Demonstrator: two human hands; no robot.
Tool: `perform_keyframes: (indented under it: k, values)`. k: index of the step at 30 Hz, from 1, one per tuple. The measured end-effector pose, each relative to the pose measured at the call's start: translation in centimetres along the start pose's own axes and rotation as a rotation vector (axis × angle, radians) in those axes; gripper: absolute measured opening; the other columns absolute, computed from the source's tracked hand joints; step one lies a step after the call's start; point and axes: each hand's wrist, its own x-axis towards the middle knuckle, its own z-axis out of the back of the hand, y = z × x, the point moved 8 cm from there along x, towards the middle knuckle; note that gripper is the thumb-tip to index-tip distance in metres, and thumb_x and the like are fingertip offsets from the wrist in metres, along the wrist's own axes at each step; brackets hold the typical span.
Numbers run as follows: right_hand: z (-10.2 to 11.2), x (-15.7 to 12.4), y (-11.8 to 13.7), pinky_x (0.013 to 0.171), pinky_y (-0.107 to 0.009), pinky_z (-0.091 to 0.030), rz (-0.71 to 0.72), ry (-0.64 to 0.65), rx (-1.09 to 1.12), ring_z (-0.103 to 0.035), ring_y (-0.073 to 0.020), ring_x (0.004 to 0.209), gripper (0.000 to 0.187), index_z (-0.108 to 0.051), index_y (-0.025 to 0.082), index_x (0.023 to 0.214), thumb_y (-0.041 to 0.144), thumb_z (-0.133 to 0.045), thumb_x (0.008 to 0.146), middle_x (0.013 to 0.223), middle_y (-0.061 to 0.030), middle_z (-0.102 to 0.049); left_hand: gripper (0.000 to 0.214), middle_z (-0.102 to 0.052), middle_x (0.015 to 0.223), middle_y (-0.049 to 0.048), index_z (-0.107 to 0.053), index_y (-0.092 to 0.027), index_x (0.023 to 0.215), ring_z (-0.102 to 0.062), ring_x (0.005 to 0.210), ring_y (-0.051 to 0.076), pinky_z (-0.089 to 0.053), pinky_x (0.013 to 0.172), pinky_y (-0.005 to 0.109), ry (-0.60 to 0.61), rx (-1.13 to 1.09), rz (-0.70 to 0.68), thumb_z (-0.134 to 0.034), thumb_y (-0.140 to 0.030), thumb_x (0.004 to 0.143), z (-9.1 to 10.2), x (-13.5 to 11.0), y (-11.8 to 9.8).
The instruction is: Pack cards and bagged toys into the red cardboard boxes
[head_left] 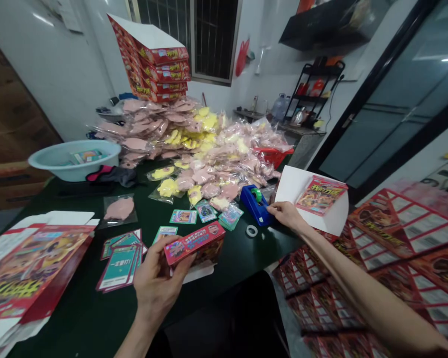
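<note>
My left hand (160, 276) is closed around a small red printed card box (196, 243), held tilted above the table's front edge; a white flap shows beneath it. My right hand (288, 215) reaches out with thumb and fingers pinched at the near right end of a blue tape dispenser (254, 205), which carries a green-cored roll. Any strip of tape between those fingers is too small to see. A loose pale tape ring (251, 230) lies near the dispenser. Printed cards (120, 263) lie in a stack left of the box, with more cards (230, 217) behind it.
Bagged pink and yellow pieces (212, 164) heap across the back, below stacked red cartons (160, 74). A light-blue basin (74, 159) stands left, near a flat red carton (18, 278). An open white-lined box (313, 199) and many red cartons (399, 233) are right.
</note>
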Motion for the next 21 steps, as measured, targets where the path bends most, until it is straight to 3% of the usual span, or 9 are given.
perform_keyframes:
  k: [2, 4, 9, 12, 16, 21]
  values:
    - [-1.0, 0.6, -0.5, 0.054, -0.022, -0.042, -0.099, 0.103, 0.016, -0.049, -0.0088, 0.051, 0.017, -0.061, 0.013, 0.060, 0.022, -0.069, 0.073, 0.052, 0.0050, -0.051, 0.036, -0.066, 0.085, 0.0000, -0.058, -0.020, 0.103, -0.063, 0.067, 0.010, -0.052, 0.062, 0.017, 0.003, 0.024, -0.013, -0.072, -0.021, 0.070, 0.1, -0.1, 0.1]
    - [-1.8, 0.3, -1.0, 0.055, -0.022, -0.046, -0.208, 0.157, 0.055, -0.053, -0.0080, 0.056, 0.018, -0.061, 0.012, 0.075, 0.028, -0.062, 0.082, 0.065, 0.0037, -0.057, 0.034, -0.066, 0.085, -0.0004, -0.058, -0.020, 0.101, -0.063, 0.069, 0.010, -0.051, 0.064, 0.018, 0.002, 0.041, -0.039, -0.071, -0.022, 0.070, 0.2, -0.1, 0.2]
    - [-3.3, -1.2, -2.0, 0.072, -0.032, -0.053, -0.419, 0.094, 0.255, -0.060, -0.0144, 0.085, 0.025, -0.057, 0.014, 0.107, 0.031, -0.053, 0.089, 0.103, -0.0058, -0.060, 0.033, -0.066, 0.086, -0.0001, -0.058, -0.019, 0.102, -0.062, 0.069, 0.010, -0.051, 0.064, 0.018, -0.009, 0.069, -0.110, -0.071, -0.021, 0.071, 0.3, -0.1, -0.4]
    - [-3.9, -1.9, -2.3, 0.074, -0.034, -0.053, -0.434, 0.000, 0.404, -0.060, -0.0157, 0.089, 0.027, -0.056, 0.015, 0.110, 0.031, -0.053, 0.089, 0.108, -0.0065, -0.059, 0.029, -0.066, 0.083, 0.0000, -0.059, -0.018, 0.098, -0.062, 0.066, 0.010, -0.052, 0.061, 0.018, -0.007, 0.066, -0.135, -0.070, -0.021, 0.072, 0.2, 0.3, -1.0]
    - [-4.1, -3.0, -3.5, 0.067, -0.029, -0.053, -0.392, -0.116, 0.572, -0.060, -0.0129, 0.080, 0.021, -0.057, 0.013, 0.103, 0.029, -0.053, 0.089, 0.098, -0.0044, -0.060, 0.026, -0.067, 0.082, 0.0007, -0.060, -0.019, 0.096, -0.062, 0.067, 0.011, -0.052, 0.059, 0.018, 0.020, -0.015, -0.115, -0.070, -0.020, 0.071, 0.2, 0.6, -1.0]
    - [-5.2, -4.4, -5.4, 0.064, -0.027, -0.052, -0.316, -0.194, 0.650, -0.059, -0.0109, 0.074, 0.017, -0.057, 0.012, 0.096, 0.027, -0.052, 0.089, 0.090, -0.0024, -0.060, 0.025, -0.068, 0.083, 0.0009, -0.063, -0.019, 0.093, -0.064, 0.070, 0.013, -0.054, 0.064, 0.020, 0.078, -0.073, -0.072, -0.071, -0.020, 0.070, 0.1, 0.6, -0.5]
